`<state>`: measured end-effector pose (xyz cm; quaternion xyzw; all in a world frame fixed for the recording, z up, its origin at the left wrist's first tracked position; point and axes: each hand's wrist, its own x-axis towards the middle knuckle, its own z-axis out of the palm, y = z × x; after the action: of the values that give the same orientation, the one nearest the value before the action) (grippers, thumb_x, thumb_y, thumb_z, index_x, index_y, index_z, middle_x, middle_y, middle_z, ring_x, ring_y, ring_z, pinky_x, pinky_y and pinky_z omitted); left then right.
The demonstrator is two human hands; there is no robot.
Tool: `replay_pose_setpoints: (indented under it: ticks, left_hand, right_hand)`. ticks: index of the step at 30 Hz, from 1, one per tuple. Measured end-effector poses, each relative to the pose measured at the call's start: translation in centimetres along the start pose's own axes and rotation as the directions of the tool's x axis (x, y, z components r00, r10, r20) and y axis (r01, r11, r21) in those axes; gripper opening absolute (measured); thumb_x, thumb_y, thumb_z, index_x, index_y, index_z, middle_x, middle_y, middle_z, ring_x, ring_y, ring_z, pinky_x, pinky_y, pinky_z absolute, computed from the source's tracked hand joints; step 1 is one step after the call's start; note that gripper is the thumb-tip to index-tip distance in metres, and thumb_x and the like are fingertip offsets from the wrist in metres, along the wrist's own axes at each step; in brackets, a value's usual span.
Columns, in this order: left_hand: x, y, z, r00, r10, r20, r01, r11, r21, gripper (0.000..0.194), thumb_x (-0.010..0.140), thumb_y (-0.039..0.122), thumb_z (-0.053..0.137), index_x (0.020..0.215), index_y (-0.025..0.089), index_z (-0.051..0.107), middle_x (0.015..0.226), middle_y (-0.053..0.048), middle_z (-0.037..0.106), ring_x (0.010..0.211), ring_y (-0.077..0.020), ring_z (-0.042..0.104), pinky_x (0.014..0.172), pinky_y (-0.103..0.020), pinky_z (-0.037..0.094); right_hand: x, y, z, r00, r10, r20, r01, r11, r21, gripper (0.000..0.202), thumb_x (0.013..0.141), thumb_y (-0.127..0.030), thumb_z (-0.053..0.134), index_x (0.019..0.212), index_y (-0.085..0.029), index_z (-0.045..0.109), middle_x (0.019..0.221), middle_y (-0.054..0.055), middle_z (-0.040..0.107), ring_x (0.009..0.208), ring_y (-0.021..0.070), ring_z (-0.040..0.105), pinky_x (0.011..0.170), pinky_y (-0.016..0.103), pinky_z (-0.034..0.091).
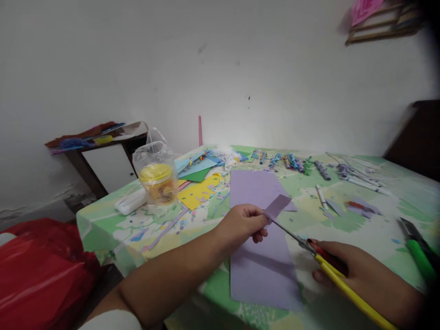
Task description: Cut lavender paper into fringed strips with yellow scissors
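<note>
My left hand (pixel 248 223) pinches a strip of purple paper (pixel 277 205) whose far end is cut into a fringe. In my right hand (pixel 360 270) is a pair of scissors (pixel 338 279) with a long yellow handle and a reddish part under the fingers. The scissor blades point up and left and reach the paper beside my left fingertips; whether they are open there is too fine to tell. Beneath both hands lie purple sheets (pixel 261 279) on the patterned tablecloth.
Curled paper rolls (pixel 292 161) line the back. A bagged yellow-lidded tub (pixel 156 181) stands left, near coloured sheets (pixel 197 195) and scraps. A marker (pixel 322 197) and a green-handled tool (pixel 420 254) lie right. A red bag (pixel 44 270) is beside the table; a wall (pixel 220 68) rises behind.
</note>
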<state>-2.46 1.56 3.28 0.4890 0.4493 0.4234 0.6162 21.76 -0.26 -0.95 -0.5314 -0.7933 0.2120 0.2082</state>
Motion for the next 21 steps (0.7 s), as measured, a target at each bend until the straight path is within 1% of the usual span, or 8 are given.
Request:
replay_pose_setpoints:
  ticks: [2, 5, 8, 11, 13, 16, 18, 21]
  left_hand:
    - [-0.1, 0.1, 0.0, 1.000, 0.012, -0.001, -0.012, 1.000, 0.002, 0.013, 0.070, 0.019, 0.062, 0.061, 0.014, 0.054, 0.044, 0.004, 0.052, 0.037, -0.0049, 0.044, 0.041, -0.018, 0.033]
    - [-0.2, 0.2, 0.0, 1.000, 0.022, 0.003, -0.022, 1.000, -0.004, 0.012, 0.072, 0.017, 0.060, 0.062, 0.014, 0.055, 0.045, 0.004, 0.053, 0.038, -0.0052, 0.045, 0.042, -0.018, 0.035]
    - [-0.3, 0.2, 0.1, 1.000, 0.020, 0.007, -0.020, 1.000, -0.001, 0.014, 0.074, 0.016, 0.057, 0.061, 0.014, 0.054, 0.045, 0.004, 0.053, 0.037, -0.0049, 0.045, 0.042, -0.018, 0.035]
    - [-0.4, 0.2, 0.2, 0.999, 0.033, 0.014, -0.033, 0.999, 0.006, 0.015, 0.075, 0.017, 0.057, 0.061, 0.015, 0.054, 0.044, 0.004, 0.053, 0.037, -0.0048, 0.044, 0.042, -0.018, 0.035]
    - [-0.5, 0.2, 0.2, 0.999, 0.046, 0.022, -0.047, 0.999, 0.017, 0.015, 0.075, 0.017, 0.058, 0.060, 0.015, 0.054, 0.045, 0.004, 0.053, 0.038, -0.0049, 0.045, 0.042, -0.018, 0.035]
    - [-0.6, 0.2, 0.2, 0.998, 0.061, 0.025, -0.062, 0.997, 0.037, 0.015, 0.072, 0.014, 0.059, 0.058, 0.014, 0.054, 0.043, 0.004, 0.051, 0.039, -0.0048, 0.045, 0.043, -0.018, 0.034]
    - [-0.5, 0.1, 0.2, 0.997, 0.070, 0.030, -0.071, 0.997, 0.033, 0.016, 0.073, 0.016, 0.060, 0.058, 0.014, 0.054, 0.044, 0.004, 0.051, 0.039, -0.0050, 0.045, 0.043, -0.019, 0.034]
    - [-0.5, 0.0, 0.2, 0.996, 0.078, 0.035, -0.079, 0.997, 0.012, 0.019, 0.074, 0.025, 0.062, 0.061, 0.015, 0.054, 0.045, 0.004, 0.053, 0.039, -0.0053, 0.045, 0.043, -0.019, 0.034]
  right_hand:
    - [0.0, 0.0, 0.1, 1.000, 0.003, -0.006, -0.004, 1.000, -0.019, 0.027, 0.072, -0.042, 0.061, 0.091, -0.026, 0.070, 0.088, 0.006, 0.073, 0.083, 0.0308, 0.067, 0.062, 0.035, 0.055]
    - [0.1, 0.2, 0.0, 1.000, -0.002, -0.004, 0.002, 1.000, -0.021, 0.027, 0.072, -0.043, 0.062, 0.090, -0.026, 0.070, 0.089, 0.007, 0.073, 0.085, 0.0316, 0.067, 0.066, 0.037, 0.055]
    - [0.2, 0.6, 0.0, 1.000, 0.011, 0.006, -0.011, 1.000, 0.005, 0.032, 0.072, -0.044, 0.061, 0.098, -0.026, 0.069, 0.099, 0.008, 0.072, 0.088, 0.0317, 0.066, 0.074, 0.041, 0.054]
    - [0.0, 1.0, 0.1, 0.998, 0.069, 0.005, -0.069, 0.998, 0.010, 0.042, 0.069, -0.050, 0.062, 0.103, -0.026, 0.068, 0.108, 0.010, 0.070, 0.095, 0.0330, 0.065, 0.082, 0.044, 0.052]
    - [-0.2, 1.3, 0.2, 0.996, 0.091, 0.001, -0.091, 0.996, 0.012, 0.046, 0.067, -0.053, 0.062, 0.104, -0.027, 0.068, 0.112, 0.010, 0.069, 0.099, 0.0340, 0.063, 0.085, 0.046, 0.051]
    - [-0.4, 1.3, 0.2, 0.996, 0.088, 0.022, -0.088, 0.996, 0.032, 0.046, 0.069, -0.054, 0.060, 0.107, -0.028, 0.066, 0.115, 0.009, 0.067, 0.104, 0.0333, 0.061, 0.086, 0.045, 0.050]
    - [-0.5, 1.1, 0.1, 0.995, 0.091, 0.036, -0.092, 0.994, 0.053, 0.046, 0.070, -0.052, 0.059, 0.109, -0.028, 0.064, 0.113, 0.008, 0.068, 0.102, 0.0322, 0.062, 0.086, 0.044, 0.051]
    - [-0.4, 0.7, 0.0, 0.994, 0.101, 0.046, -0.104, 0.993, 0.064, 0.045, 0.070, -0.052, 0.058, 0.107, -0.027, 0.064, 0.109, 0.008, 0.068, 0.101, 0.0327, 0.061, 0.083, 0.043, 0.051]
